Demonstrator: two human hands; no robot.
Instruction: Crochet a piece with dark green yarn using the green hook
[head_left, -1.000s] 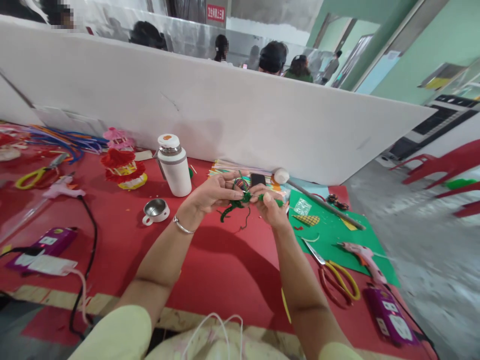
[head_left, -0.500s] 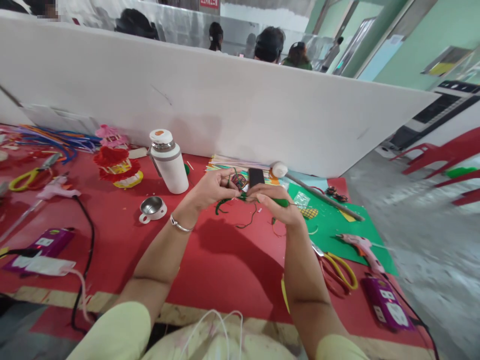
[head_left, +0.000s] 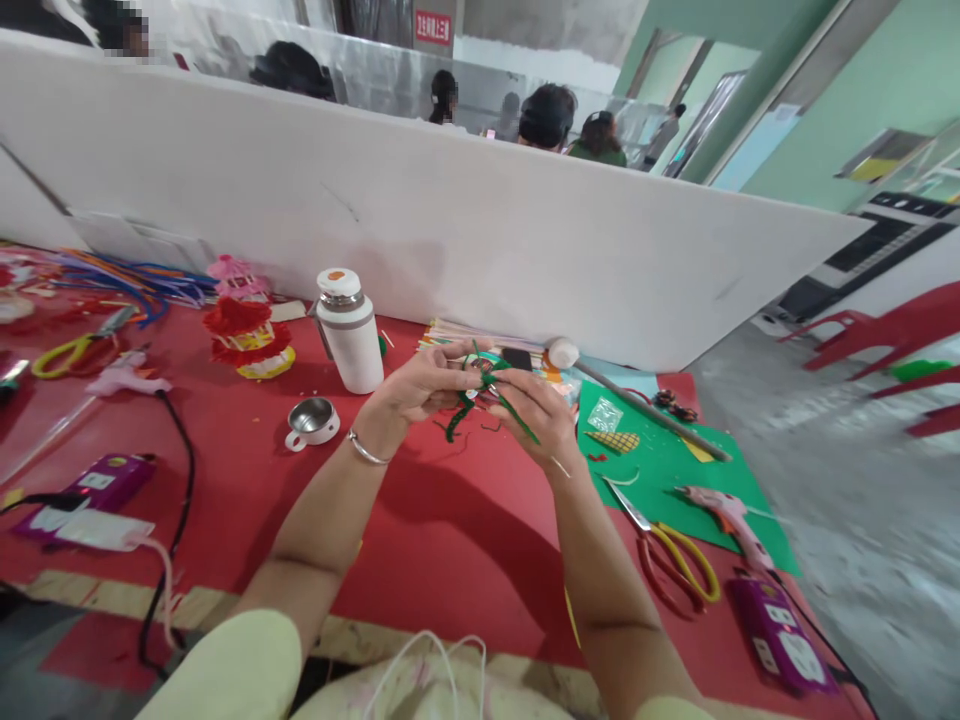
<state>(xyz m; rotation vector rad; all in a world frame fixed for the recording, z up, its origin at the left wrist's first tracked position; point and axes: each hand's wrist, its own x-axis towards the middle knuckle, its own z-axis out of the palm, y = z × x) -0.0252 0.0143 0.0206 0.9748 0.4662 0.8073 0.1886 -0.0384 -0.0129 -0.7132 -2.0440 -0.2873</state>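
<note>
My left hand (head_left: 426, 385) and my right hand (head_left: 541, 415) meet above the red table, fingers pinched close together. Between the fingertips is a bunch of green fuzzy stems (head_left: 487, 380), like pipe cleaners. One dark green end hangs below my left hand; another green length slants down along my right palm, and a thin pale tip shows near that wrist. A small multicoloured round piece behind the stems is mostly covered by my fingers. Just beyond the hands lies a black rectangular object (head_left: 516, 359).
Left stand a white flask (head_left: 352, 345), a metal cup (head_left: 313, 421) and a red-and-yellow ornament (head_left: 247, 340). On the right are scissors (head_left: 667, 555), a pink glue gun (head_left: 727, 512), a purple power box (head_left: 780, 632) and a green sheet (head_left: 660, 490). A white partition (head_left: 480, 230) runs behind.
The green stems have turned in my fingers; the green length by my right hand now slants downward. My right hand has tilted and shifted slightly left. The whole view has shifted a little.
</note>
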